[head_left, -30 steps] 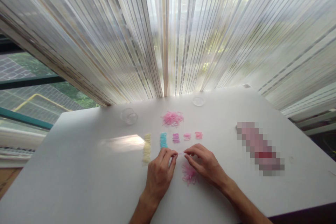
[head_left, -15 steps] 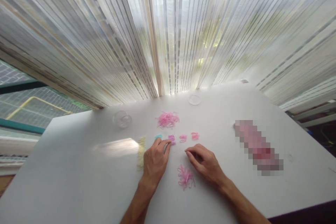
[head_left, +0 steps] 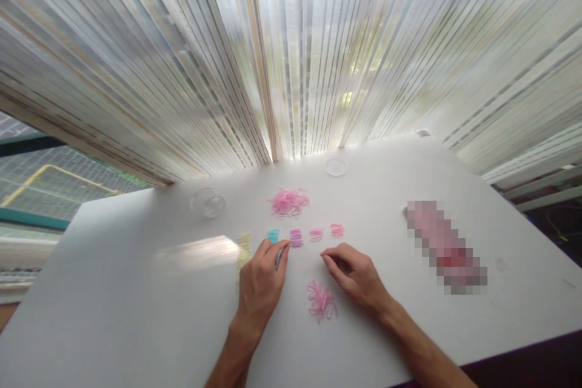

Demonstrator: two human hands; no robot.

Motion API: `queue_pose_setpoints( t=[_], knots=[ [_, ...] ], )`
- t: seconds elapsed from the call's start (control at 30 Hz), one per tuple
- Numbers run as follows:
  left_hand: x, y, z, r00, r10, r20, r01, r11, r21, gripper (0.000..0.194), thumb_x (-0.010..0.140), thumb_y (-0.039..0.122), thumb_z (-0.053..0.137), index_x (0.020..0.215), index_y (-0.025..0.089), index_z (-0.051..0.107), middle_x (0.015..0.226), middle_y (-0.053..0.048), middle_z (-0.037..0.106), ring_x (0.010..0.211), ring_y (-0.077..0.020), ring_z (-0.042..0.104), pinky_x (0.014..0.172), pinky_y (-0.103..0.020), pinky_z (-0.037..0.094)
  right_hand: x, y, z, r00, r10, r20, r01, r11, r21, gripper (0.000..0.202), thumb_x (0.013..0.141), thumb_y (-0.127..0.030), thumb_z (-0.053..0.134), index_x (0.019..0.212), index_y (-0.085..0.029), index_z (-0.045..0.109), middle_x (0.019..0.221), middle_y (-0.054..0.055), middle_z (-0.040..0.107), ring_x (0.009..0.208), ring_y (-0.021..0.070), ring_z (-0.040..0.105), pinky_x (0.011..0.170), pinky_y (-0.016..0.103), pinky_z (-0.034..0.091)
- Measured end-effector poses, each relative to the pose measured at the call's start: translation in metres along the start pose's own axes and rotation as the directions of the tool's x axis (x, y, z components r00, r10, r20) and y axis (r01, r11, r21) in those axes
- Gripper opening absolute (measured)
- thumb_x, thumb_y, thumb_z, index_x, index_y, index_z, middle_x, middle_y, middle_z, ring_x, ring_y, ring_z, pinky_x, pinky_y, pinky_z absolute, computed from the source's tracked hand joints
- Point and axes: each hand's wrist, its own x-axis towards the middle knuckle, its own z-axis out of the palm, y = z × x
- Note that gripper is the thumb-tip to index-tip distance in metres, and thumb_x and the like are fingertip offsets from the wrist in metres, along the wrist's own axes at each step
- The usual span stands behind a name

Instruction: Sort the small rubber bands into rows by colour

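Note:
My left hand (head_left: 262,279) is closed in a pinch, its fingertips at the lower left edge of a small purple group of thin bands (head_left: 296,238). Whatever it pinches is too small to make out. A blue group (head_left: 273,236) lies just above its knuckles, and a yellow column of bands (head_left: 244,247) is partly covered by the hand. My right hand (head_left: 357,273) is also closed, thumb against forefinger, below a light pink group (head_left: 316,234) and a coral group (head_left: 337,230). Between my wrists lies a loose pile of pink looped bands (head_left: 321,301).
A larger pink heap (head_left: 288,202) lies farther back on the white table (head_left: 136,303). Clear round containers or lids (head_left: 208,203) stand back left, another clear disc (head_left: 336,167) at the back. A pixelated pink object (head_left: 441,242) lies right. Strip curtains (head_left: 291,60) hang behind.
My left hand has drawn slightly left and back from the purple group, so more of the purple and blue bands shows. My right hand stays almost where it was. The view has shifted slightly.

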Motion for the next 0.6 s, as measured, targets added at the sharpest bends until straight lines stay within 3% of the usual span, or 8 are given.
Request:
queue_pose_setpoints(
  t=[0.07, 0.23, 0.43, 0.6],
  knots=[
    [-0.008, 0.003, -0.006, 0.999, 0.046, 0.026, -0.044, 0.996, -0.081, 0.024, 0.100, 0.029, 0.052, 0.107, 0.022, 0.074, 0.079, -0.002, 0.065, 0.066, -0.0151, 0.064, 0.063, -0.025, 0.050, 0.000, 0.000, 0.000, 1.000, 0.002, 0.000, -0.002, 1.000, -0.005, 0.017, 0.097, -0.027, 0.054, 0.093, -0.021, 0.069, 0.079, 0.003, 0.069, 0.070, 0.0163, 0.064, 0.068, 0.028, 0.054],
    [-0.032, 0.011, -0.009, 0.966, 0.158, 0.204, -0.094, 0.952, -0.290, 0.021, 0.099, 0.026, 0.053, 0.108, 0.024, 0.071, 0.079, 0.000, 0.064, 0.063, -0.0125, 0.064, 0.062, -0.023, 0.053, -0.001, -0.003, -0.001, 1.000, 0.011, 0.026, -0.012, 1.000, 0.009, 0.015, 0.097, -0.025, 0.054, 0.093, -0.021, 0.069, 0.080, 0.004, 0.068, 0.072, 0.0162, 0.064, 0.067, 0.028, 0.053],
    [-0.051, 0.010, -0.002, 0.940, 0.214, 0.267, -0.109, 0.927, -0.360, 0.024, 0.096, 0.026, 0.057, 0.119, 0.028, 0.065, 0.111, -0.004, 0.066, 0.080, -0.0149, 0.071, 0.072, -0.026, 0.060, -0.022, -0.014, -0.020, 0.972, 0.013, 0.236, 0.001, 0.998, -0.058, 0.016, 0.093, -0.015, 0.056, 0.099, -0.023, 0.069, 0.090, 0.004, 0.065, 0.083, 0.0180, 0.064, 0.077, 0.030, 0.055],
    [-0.054, 0.009, 0.002, 0.918, 0.298, 0.263, -0.190, 0.910, -0.369, 0.043, 0.087, 0.031, 0.071, 0.128, 0.026, 0.058, 0.132, -0.007, 0.062, 0.099, -0.0217, 0.072, 0.082, -0.033, 0.062, -0.039, -0.020, -0.026, 0.943, 0.022, 0.333, 0.010, 0.996, -0.094, 0.021, 0.092, -0.014, 0.061, 0.111, -0.024, 0.066, 0.099, 0.005, 0.063, 0.093, 0.0201, 0.062, 0.084, 0.034, 0.054]
  ],
)
